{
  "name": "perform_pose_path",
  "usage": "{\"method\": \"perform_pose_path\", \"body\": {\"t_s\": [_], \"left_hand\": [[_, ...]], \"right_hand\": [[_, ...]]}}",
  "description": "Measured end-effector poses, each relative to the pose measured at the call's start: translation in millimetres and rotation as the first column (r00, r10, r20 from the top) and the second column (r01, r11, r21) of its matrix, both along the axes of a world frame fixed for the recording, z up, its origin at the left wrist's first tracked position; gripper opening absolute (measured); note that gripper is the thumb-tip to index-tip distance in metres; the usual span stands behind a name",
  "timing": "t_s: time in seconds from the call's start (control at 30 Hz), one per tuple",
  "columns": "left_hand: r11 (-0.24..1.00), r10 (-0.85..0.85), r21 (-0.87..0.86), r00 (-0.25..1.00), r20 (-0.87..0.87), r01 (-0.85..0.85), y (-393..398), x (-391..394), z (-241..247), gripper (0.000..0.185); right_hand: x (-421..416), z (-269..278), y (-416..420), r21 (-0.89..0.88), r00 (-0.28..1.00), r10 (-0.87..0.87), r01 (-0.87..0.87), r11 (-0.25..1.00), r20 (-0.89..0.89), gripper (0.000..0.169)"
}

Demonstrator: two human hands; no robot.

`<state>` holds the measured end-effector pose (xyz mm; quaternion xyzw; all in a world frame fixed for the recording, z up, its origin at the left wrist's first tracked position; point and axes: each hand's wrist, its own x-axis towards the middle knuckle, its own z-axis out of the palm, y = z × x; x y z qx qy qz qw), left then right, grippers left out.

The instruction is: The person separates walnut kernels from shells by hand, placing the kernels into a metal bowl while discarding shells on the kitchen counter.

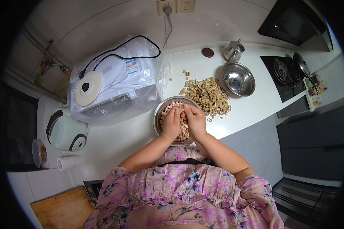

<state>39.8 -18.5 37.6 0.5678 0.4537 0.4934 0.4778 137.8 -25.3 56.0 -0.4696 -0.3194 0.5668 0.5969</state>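
Over a steel bowl point(157, 121) at the counter's front edge, my left hand point(172, 123) and my right hand point(195, 120) meet at the fingertips. Their thumbs and fingers are pinched together around a peanut point(182, 108), mostly hidden by the fingers. Pink shelled peanut kernels point(184, 133) lie in the bowl below and around my hands, with some tan pieces among them. Right beside the bowl, a heap of peanut shells point(209, 97) spreads over the white counter, with a few loose pieces behind it.
An empty steel bowl point(238, 79), a metal pot point(234, 51) and a brown disc point(207, 52) stand behind the shells. A plastic-wrapped appliance point(117, 83) with a black cord and lid fills the left, near a rice cooker point(66, 130). A gas hob point(281, 70) is at right.
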Motion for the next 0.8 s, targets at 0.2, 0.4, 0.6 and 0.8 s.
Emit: {"method": "perform_pose_path", "body": {"t_s": [0.2, 0.4, 0.6, 0.8], "left_hand": [[0.995, -0.039, -0.092, 0.994, 0.099, 0.048, 3, -8, 1, 0.030], [0.981, -0.077, -0.160, 0.977, 0.201, 0.110, 3, -15, -4, 0.030], [0.952, -0.084, -0.253, 0.939, 0.334, 0.175, 3, -17, 6, 0.031], [0.988, -0.113, -0.090, 0.989, 0.095, 0.122, 7, -24, -1, 0.030]], "right_hand": [[6, 13, 4, -0.083, 0.973, 0.146, -0.162, 0.983, -0.177, 0.020], [18, 4, 14, 0.052, 0.974, 0.171, -0.180, 0.982, 0.151, 0.023], [27, 7, 14, 0.177, 0.863, 0.133, -0.247, 0.953, 0.488, 0.019], [27, 26, 12, 0.233, 0.677, 0.007, -0.263, 0.936, 0.736, 0.017]]}}
